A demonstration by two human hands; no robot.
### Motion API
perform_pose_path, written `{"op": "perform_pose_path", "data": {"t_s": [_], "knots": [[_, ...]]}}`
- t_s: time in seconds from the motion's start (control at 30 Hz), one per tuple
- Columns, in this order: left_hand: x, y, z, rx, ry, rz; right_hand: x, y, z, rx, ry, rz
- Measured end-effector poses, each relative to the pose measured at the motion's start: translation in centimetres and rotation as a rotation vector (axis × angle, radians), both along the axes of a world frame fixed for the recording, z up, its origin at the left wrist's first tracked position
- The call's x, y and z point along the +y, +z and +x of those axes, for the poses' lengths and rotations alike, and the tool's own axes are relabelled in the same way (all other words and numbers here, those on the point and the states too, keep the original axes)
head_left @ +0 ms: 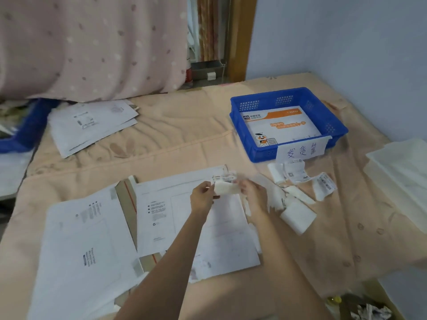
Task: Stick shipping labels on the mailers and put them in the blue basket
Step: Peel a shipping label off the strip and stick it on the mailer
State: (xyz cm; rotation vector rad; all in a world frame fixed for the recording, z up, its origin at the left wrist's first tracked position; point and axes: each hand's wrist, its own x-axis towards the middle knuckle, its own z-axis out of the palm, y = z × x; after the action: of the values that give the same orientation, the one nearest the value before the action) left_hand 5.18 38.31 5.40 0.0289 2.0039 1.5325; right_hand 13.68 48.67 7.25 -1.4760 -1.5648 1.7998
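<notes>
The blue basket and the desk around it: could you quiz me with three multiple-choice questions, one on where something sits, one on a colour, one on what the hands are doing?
1. Where is the blue basket?
A. far right of the hands
B. on the floor
C. under the near mailers

2. What colour is the band on the mailer in the basket?
A. green
B. orange
C. purple

3. What are the left hand and right hand doing?
A. resting flat
B. lifting the basket
C. holding a shipping label between them

Answers: 1 A, it sits beyond and right of both hands. 2 B, an orange band crosses its top. 3 C, each hand's grip pinches one end.
</notes>
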Motion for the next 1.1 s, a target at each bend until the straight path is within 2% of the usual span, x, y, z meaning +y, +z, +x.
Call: {"op": "perform_pose_path", "data": {"t_s": [0.1, 0.2, 0.4, 0.53, 0.73, 1.1], "knots": [[-2.2, -0.7, -0.7, -0.015, 0.031, -0.019, -0.3, -1.5, -1.5, -0.055, 0.105, -0.101], [-3.7, -1.7, -1.6, -0.003, 0.071, -0.036, -1.1, -3.1, -2.7, -0.089, 0.194, -0.107], [-5.4, -2.8, -3.0, 0.046, 0.134, -0.076, -2.8, -4.6, -4.4, -0.163, 0.386, 0.058], [-5.9, -4.2, -3.4, 0.127, 0.044, -0.143, -4.0, -5.8, -5.3, -0.165, 0.408, 0.115], [-5.7, -5.8, -3.2, 0.205, -0.056, -0.264, -4.7, -7.7, -5.4, -0.263, 0.519, 0.349], [-5.3, -6.7, -3.2, 0.387, -0.174, -0.420, -4.7, -9.0, -5.5, -0.291, 0.562, 0.452]]}}
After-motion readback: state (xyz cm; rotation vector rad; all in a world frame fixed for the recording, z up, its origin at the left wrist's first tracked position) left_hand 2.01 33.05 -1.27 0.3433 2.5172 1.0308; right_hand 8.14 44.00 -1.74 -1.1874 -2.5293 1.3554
